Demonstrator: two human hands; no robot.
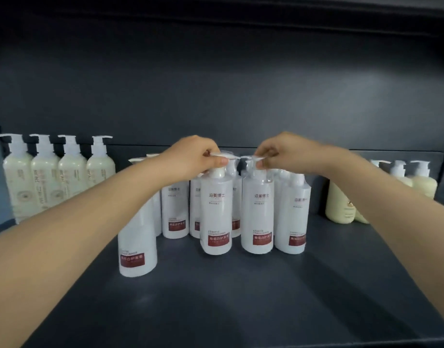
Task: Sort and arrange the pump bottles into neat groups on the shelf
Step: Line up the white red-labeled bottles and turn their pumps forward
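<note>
Left hand (194,153) pinches the pump head of a white conditioner bottle (215,212); right hand (278,149) apparently pinches the pump of the adjacent bottle (257,214), right of it.

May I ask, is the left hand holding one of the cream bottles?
No, the left hand pinches the pump of a white red-labelled bottle in the middle group.

Three groups standing upright on a dark grey shelf (215,310)
White red-labelled plastic pump bottles (217,212) cluster mid-shelf; four pale cream pump bottles (57,177) at its left end, yellowish pump bottles (340,204) at its right.
</note>
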